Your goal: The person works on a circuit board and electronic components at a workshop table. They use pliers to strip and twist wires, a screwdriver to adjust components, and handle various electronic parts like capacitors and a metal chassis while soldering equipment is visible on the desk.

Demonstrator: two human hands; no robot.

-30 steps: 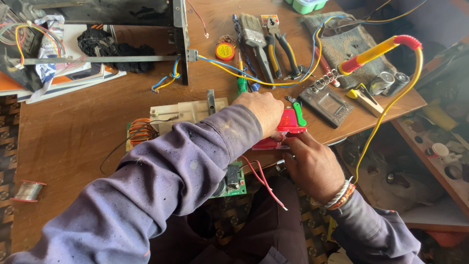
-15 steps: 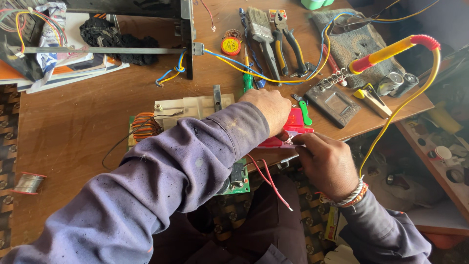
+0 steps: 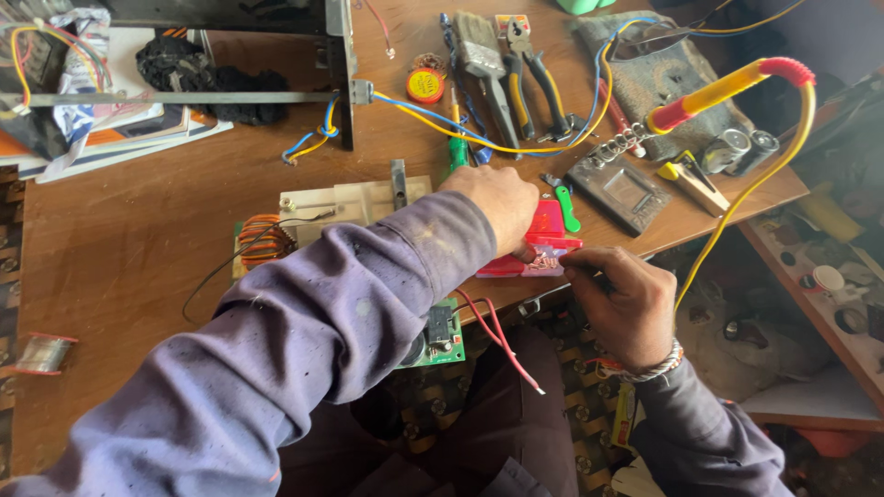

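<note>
At the worktop's (image 3: pixel 138 267) near edge, the left hand (image 3: pixel 497 204) pins the red plastic case (image 3: pixel 534 250) from above; the right hand (image 3: pixel 626 299), just right of it, pinches its copper wire (image 3: pixel 541 264), grip closed.

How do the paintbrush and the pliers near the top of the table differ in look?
The paintbrush has a pale, worn handle and a flat head of bristles; the pliers have dark grips and metal jaws. The paintbrush is one piece, while the pliers split into two handles. Both lie flat on the wooden table, side by side, untouched.
</note>
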